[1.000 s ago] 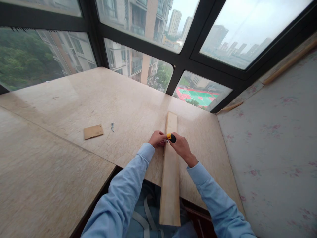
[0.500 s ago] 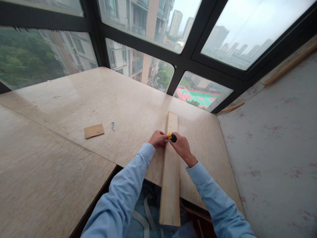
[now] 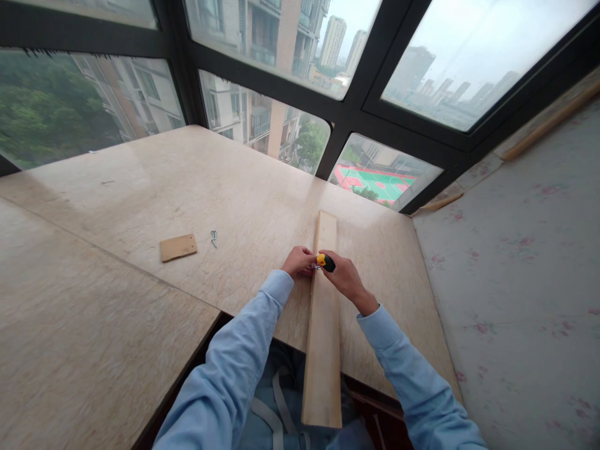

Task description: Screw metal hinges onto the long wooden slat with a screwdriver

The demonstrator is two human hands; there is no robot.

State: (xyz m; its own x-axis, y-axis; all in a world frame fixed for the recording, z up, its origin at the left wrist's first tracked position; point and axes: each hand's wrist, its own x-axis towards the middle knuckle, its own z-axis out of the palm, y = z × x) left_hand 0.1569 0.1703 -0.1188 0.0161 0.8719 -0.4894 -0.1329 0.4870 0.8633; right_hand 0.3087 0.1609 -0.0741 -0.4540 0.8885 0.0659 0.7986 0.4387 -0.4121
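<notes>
A long pale wooden plank [image 3: 322, 350] lies lengthwise on the marble sill [image 3: 187, 187], its near end hanging over my lap. My right hand [image 3: 344, 278] is closed round a short screwdriver with a yellow and black handle [image 3: 325, 261], tip pointing left over the plank's left edge. My left hand [image 3: 299, 262] is pinched shut right at the tool's tip, on something too small to make out. Both hands meet about a third of the way down the plank.
A small flat wooden piece [image 3: 177, 247] and a few loose screws [image 3: 213, 238] lie on the sill to the left. Black-framed windows [image 3: 342, 115] close the far side. A papered wall [image 3: 525, 262] rises on the right.
My right forearm has shifted slightly to the right; the hands and the screwdriver stay in the same spot on the plank.
</notes>
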